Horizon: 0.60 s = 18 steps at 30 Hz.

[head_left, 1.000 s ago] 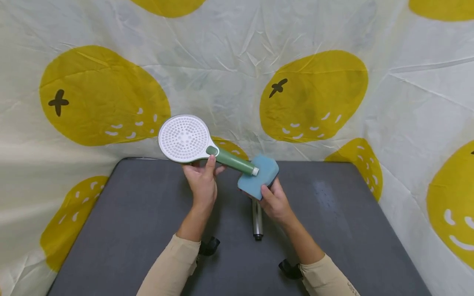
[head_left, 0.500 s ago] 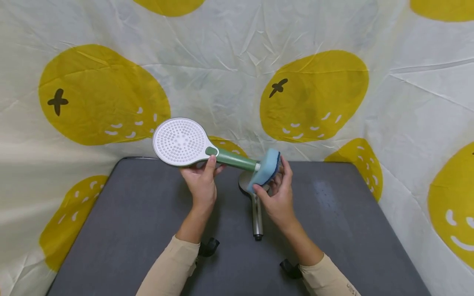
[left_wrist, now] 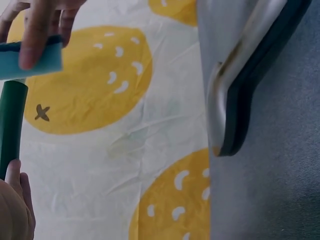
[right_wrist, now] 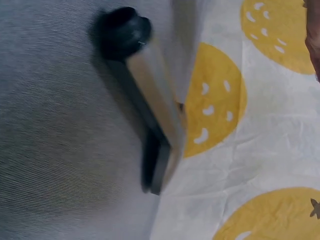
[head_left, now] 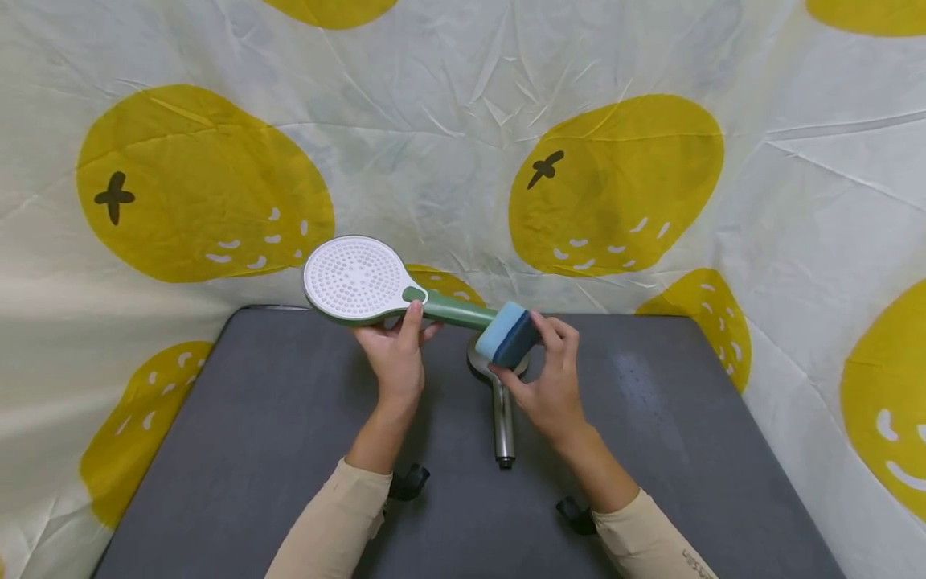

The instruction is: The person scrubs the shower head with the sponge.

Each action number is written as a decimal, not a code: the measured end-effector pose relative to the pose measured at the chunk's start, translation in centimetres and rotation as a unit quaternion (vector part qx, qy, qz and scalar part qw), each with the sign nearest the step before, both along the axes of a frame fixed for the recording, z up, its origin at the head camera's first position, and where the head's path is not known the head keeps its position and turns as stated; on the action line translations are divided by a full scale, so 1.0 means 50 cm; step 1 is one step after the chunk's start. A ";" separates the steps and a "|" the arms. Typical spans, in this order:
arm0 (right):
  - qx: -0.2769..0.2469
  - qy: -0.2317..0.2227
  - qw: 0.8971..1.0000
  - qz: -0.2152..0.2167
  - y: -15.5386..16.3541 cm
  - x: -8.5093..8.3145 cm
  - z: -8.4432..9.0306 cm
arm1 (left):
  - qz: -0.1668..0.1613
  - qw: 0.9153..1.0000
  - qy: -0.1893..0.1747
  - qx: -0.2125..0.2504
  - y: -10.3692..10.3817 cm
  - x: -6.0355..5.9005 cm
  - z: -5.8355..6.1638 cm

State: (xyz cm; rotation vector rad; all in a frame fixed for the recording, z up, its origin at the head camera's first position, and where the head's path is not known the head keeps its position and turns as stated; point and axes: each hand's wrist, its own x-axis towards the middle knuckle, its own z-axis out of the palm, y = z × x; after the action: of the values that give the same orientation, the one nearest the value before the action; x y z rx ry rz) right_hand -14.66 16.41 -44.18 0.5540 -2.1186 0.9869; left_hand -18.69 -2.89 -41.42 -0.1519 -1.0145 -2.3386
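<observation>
My left hand (head_left: 407, 331) grips a shower head by the neck, thumb on top; its white perforated face (head_left: 354, 278) points up and to the left. The green handle (head_left: 456, 310) runs right into a blue sponge (head_left: 506, 334), which my right hand (head_left: 534, 347) pinches around the handle's end. The left wrist view shows the green handle (left_wrist: 12, 125), with the sponge (left_wrist: 35, 62) at its top under fingers (left_wrist: 34, 35). A second, metal shower head (head_left: 501, 406) lies on the table beneath both hands, also in the wrist views (left_wrist: 240, 90) (right_wrist: 152, 107).
The dark grey table (head_left: 253, 442) has rounded far corners. A white cloth with big yellow smiling shapes (head_left: 615, 185) hangs close behind it and down both sides. Black wrist straps (head_left: 408, 482) sit at my sleeves.
My right hand has turned the sponge from flat to folded over the end of the green handle. The held shower head has dipped slightly. The metal shower head has stayed put.
</observation>
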 end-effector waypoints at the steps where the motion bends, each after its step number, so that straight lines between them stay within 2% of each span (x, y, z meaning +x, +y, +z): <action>1: 0.007 0.003 1.000 -0.001 -0.001 0.000 -0.005 | 0.002 1.000 -0.002 0.000 -0.001 -0.001 0.001; 5: 0.023 0.025 0.999 -0.002 -0.007 -0.004 -0.020 | 0.006 1.000 -0.015 -0.003 -0.005 -0.003 0.005; 10: 0.012 0.037 0.999 0.006 -0.010 -0.011 -0.017 | 0.000 0.999 -0.038 0.001 -0.008 -0.001 0.006; 14: -0.008 0.006 0.999 0.035 -0.010 -0.011 -0.006 | 0.000 0.999 -0.045 0.020 -0.014 -0.002 0.002; 18: -0.078 -0.063 0.992 0.077 -0.012 -0.010 0.008 | -0.005 0.999 -0.036 0.014 -0.019 -0.002 0.001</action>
State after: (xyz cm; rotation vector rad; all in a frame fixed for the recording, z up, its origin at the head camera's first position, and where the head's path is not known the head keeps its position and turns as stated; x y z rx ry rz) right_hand -15.15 15.81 -43.78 0.5980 -2.1082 1.2933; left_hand -18.79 -3.86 -41.39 -0.0625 -1.0166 -2.3824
